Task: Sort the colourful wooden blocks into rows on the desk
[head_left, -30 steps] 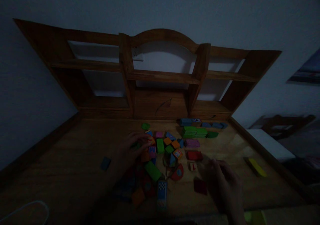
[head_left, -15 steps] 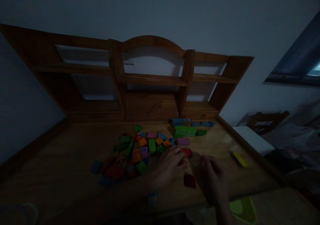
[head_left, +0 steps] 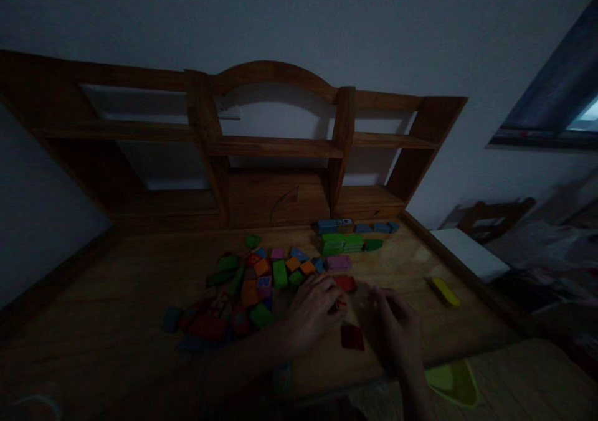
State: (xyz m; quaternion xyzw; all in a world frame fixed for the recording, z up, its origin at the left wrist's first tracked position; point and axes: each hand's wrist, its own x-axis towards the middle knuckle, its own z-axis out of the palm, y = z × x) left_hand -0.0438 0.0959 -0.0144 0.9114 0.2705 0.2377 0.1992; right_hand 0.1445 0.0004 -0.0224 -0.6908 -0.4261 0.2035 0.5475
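Note:
The scene is dim. My left hand (head_left: 313, 312) curls its fingers round a small red block (head_left: 341, 301), only part of which shows by the fingertips. To its right, my right hand (head_left: 398, 321) has its fingers bent and pressed together; whether anything is between them is hidden. A red block (head_left: 344, 283) lies just beyond the left fingertips. Between the hands and nearer me lies a dark red block (head_left: 352, 337). Left of my left hand spreads a pile of mixed blocks, among them a green block (head_left: 280, 274) and an orange block (head_left: 251, 293).
Stacked green blocks (head_left: 342, 243), a pink block (head_left: 339, 263) and a row of blue blocks (head_left: 327, 226) stand toward the wooden shelf (head_left: 275, 150). A yellow block (head_left: 445, 291) lies at the right. Below the table's front edge is a yellow-green container (head_left: 460, 383).
The view has shifted slightly, so most things sit a little further left. Both hands keep nearly the same pose, and the blocks on the table show no clear movement.

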